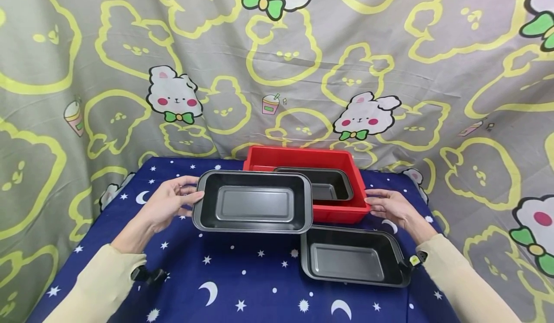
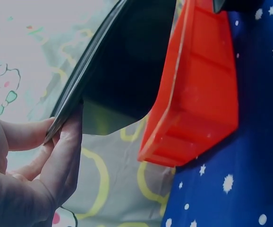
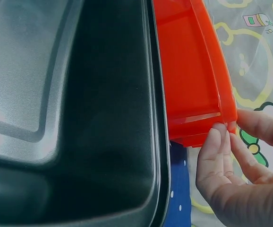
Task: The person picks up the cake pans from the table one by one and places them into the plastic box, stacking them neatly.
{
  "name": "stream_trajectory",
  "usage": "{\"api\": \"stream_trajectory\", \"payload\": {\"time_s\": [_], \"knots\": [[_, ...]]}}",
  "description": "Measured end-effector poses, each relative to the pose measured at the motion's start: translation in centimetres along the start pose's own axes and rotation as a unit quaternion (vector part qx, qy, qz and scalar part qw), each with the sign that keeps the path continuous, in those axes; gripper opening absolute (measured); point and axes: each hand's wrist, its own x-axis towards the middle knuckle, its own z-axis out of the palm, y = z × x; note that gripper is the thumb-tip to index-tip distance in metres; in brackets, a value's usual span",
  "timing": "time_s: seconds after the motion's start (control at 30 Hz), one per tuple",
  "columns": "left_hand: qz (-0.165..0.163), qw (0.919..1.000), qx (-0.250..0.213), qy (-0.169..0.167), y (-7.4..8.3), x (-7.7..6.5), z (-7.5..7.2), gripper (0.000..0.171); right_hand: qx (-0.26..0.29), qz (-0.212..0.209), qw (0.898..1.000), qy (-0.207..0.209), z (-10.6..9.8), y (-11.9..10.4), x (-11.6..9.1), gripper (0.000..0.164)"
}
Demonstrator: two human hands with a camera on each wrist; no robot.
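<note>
A dark metal loaf pan (image 1: 255,203) is held up and tilted toward me, its left rim pinched between the thumb and fingers of my left hand (image 1: 170,200). Its underside (image 2: 132,61) shows in the left wrist view. Behind it stands a red plastic bin (image 1: 342,215), partly covered by the pan in the head view. My right hand (image 1: 391,207) grips the bin's front right corner, thumb and fingertips on either side of the rim (image 3: 228,106). Inside the bin lies a second loaf pan (image 1: 329,179), its left part hidden behind the held one.
A third loaf pan (image 1: 346,260) sits at the front right, just before the bin and near my right sleeve. A dark blue cloth (image 1: 259,284) with moons and stars covers the table. A patterned grey curtain (image 1: 303,82) hangs close behind the bin.
</note>
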Motion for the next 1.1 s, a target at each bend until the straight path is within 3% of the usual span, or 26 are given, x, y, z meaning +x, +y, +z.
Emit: {"api": "stream_trajectory", "payload": {"time_s": [0.43,0.67,1.1], "knots": [[-0.016,0.9998,0.003,0.012,1.5,4.1,0.6,0.053,0.000,0.001,1.000,0.000,0.1,-0.2,-0.2,0.072],[-0.042,0.9989,0.004,0.023,2.1,6.4,1.2,0.056,0.003,0.003,1.000,-0.002,0.0,-0.2,-0.2,0.072],[-0.060,0.9979,-0.017,0.015,1.7,10.1,2.0,0.058,0.000,-0.001,1.000,-0.004,0.2,-0.3,-0.3,0.072]]}}
